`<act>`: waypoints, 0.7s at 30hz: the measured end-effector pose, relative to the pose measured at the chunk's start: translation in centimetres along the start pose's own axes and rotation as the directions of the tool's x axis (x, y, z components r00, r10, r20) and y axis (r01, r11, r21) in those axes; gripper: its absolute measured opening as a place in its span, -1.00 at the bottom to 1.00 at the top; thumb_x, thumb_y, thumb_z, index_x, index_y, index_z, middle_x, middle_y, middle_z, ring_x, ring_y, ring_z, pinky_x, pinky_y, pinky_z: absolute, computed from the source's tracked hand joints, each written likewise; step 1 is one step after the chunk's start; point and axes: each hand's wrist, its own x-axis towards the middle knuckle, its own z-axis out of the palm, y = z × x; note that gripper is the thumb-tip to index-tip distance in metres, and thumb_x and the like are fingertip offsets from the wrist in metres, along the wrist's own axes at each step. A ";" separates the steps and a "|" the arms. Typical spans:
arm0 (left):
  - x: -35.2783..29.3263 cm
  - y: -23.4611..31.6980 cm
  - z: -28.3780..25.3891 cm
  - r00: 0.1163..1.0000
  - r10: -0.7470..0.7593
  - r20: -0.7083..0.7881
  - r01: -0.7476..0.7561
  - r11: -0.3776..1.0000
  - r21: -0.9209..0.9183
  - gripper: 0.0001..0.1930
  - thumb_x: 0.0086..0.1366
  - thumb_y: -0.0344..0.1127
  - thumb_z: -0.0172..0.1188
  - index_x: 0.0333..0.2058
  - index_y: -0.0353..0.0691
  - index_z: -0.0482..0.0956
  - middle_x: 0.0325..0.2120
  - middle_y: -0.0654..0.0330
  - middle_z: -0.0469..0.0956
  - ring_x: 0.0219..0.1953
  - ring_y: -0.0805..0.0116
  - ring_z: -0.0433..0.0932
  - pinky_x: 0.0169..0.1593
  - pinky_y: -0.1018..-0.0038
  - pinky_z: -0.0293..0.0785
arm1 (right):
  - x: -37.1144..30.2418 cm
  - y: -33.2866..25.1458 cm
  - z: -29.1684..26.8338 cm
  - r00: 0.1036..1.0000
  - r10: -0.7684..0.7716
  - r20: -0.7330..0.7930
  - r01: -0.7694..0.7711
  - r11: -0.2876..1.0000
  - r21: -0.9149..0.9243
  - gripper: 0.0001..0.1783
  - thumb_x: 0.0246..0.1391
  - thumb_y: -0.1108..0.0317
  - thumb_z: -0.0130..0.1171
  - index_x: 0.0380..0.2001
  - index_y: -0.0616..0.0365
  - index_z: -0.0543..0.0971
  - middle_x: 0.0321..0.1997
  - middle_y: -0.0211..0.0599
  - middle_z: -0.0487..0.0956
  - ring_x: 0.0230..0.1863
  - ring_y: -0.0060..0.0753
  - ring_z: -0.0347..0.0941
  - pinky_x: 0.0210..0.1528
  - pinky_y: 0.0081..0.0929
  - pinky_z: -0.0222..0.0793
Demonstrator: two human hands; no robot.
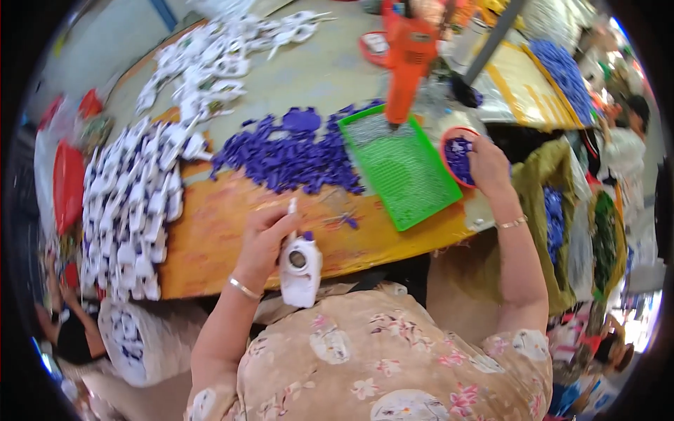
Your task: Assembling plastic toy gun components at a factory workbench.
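Left hand: the left hand (263, 238) is closed around a white plastic piece (300, 266), which it holds upright over the near edge of the orange table (210, 238), close to the body. This seems to keep the small round opening on its front turned up to the person's eyes.

Right hand: the right hand (488, 165) reaches to the right, fingers bent down into a small red bowl (456, 158) of purple parts. Whether it already pinches one I cannot tell.

Purple parts: a loose heap of purple pieces (291, 154) lies in the middle of the table, just left of the green tray (404, 172).

Tool: an orange power tool (407, 59) hangs with its tip above the far end of the tray, probably so that it stays within reach of both hands.

White pieces: many more white pieces (133, 203) are spread in rows on the left side and further away, apart from the purple heap.

Others: another person's arm (67, 323) shows low at the left.
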 end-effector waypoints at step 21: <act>-2.8 0.6 -0.2 0.991 0.123 0.047 -0.114 0.980 -0.163 -0.89 0.16 -0.42 0.18 -0.35 -0.33 0.58 -0.60 0.26 0.55 -0.53 0.51 0.56 -0.46 0.61 0.44 | -4.7 -23.5 1.0 0.818 -0.528 0.230 -0.293 -0.037 0.956 -0.94 0.04 0.53 0.13 -0.40 0.29 0.56 -0.44 -0.46 0.56 -0.40 -0.73 0.41 -0.32 -0.72 0.35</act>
